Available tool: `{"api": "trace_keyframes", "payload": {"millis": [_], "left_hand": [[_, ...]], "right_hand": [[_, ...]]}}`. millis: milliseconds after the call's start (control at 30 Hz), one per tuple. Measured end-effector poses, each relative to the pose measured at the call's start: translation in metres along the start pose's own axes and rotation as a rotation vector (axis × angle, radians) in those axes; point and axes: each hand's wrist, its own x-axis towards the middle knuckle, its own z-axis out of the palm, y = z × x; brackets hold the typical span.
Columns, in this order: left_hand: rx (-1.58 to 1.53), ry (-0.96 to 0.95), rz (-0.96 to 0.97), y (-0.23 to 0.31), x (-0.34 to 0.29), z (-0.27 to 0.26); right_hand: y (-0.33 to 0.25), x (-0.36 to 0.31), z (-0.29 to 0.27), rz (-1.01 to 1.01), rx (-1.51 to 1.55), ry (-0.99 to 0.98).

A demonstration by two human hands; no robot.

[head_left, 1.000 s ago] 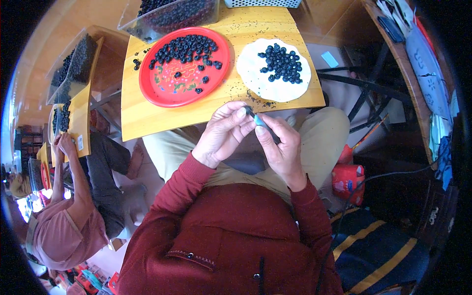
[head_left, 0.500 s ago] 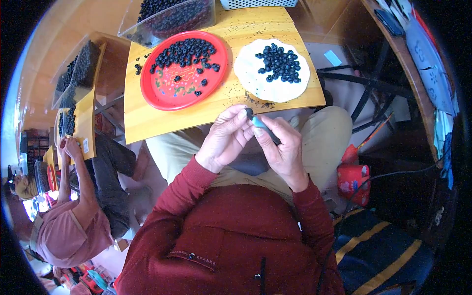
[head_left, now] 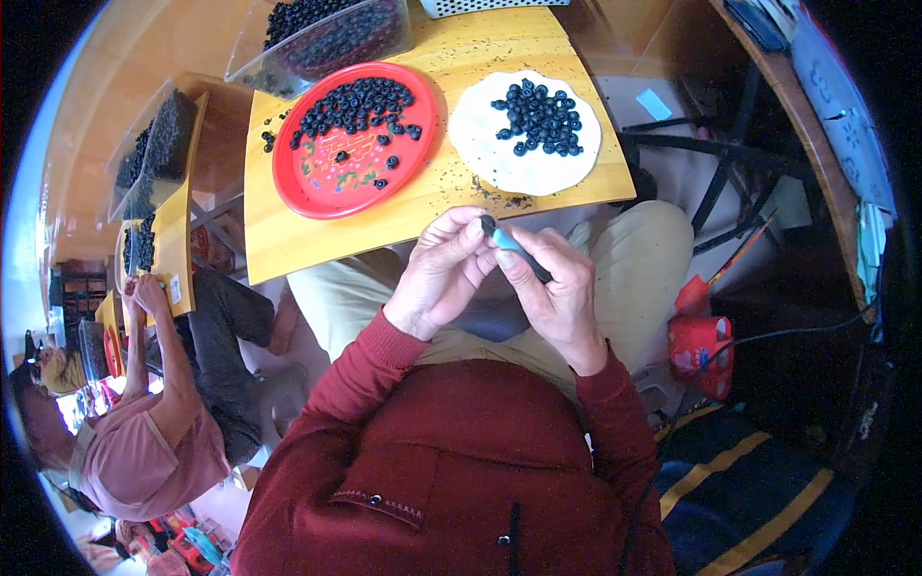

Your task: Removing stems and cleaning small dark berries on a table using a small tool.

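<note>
My left grip (head_left: 437, 271) is nearly closed, thumb and fingertips pinching a small dark ball (head_left: 487, 225) just off the near edge of the wooden tabletop (head_left: 288, 252), above my lap. My right grip (head_left: 557, 280) is closed around a slim tool (head_left: 509, 241), light blue toward the front and dark behind, its front end right at the ball (whether it has gone in, I cannot tell). Beyond my hands stand two plates: a red plate (head_left: 331, 199) on the left, with more dark balls crowded mostly toward its far side, and a white plate (head_left: 477, 144) on the right, carrying a heap of them. Dark crumbs (head_left: 519, 202) lie near the white plate, and behind the red one stands a clear tub (head_left: 252, 69) of the same balls.
</note>
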Motion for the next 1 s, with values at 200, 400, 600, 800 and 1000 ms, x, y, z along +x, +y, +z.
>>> {"api": "trace_keyframes", "payload": {"millis": [200,400,600,800,1000], "left_hand": [[0.054,-0.029,0.024,0.004,-0.003,0.008],[0.126,-0.132,0.030,0.008,-0.001,0.020],[0.091,-0.060,0.001,0.001,0.001,0.016],[0.065,0.039,-0.008,-0.004,0.000,0.020],[0.031,0.054,-0.024,-0.003,0.000,0.022]], "right_hand": [[-0.001,0.002,-0.006,0.059,0.015,-0.002],[0.010,0.005,-0.032,0.242,0.092,0.091],[0.007,0.000,-0.026,0.098,0.106,-0.014],[0.009,-0.002,-0.025,-0.009,0.072,-0.040],[0.011,-0.002,-0.027,0.013,0.103,-0.001]]}}
